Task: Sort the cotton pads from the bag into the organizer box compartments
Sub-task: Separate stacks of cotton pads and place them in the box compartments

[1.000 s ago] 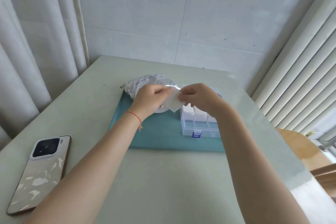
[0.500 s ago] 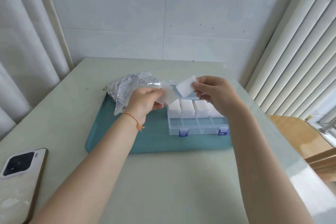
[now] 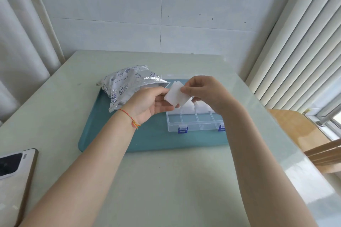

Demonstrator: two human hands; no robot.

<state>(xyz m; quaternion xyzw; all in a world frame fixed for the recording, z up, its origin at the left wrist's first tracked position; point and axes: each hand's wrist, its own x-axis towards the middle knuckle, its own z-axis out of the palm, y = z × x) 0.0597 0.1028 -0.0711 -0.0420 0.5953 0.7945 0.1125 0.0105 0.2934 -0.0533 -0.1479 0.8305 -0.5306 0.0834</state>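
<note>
Cotton pads (image 3: pixel 176 96) pinched between both hands (image 3: pixel 184 96) — long axis tilted, upper-left to lower-right.

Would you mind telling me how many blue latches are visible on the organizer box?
2. One blue latch sits at the left of the organizer box front edge; the other blue latch is at its right, partly hidden behind the right forearm. None else shows.

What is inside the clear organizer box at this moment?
The organizer box shows an empty near row; white cotton pads fill the row behind. Both hands and the held pads cover the far compartments.
</note>
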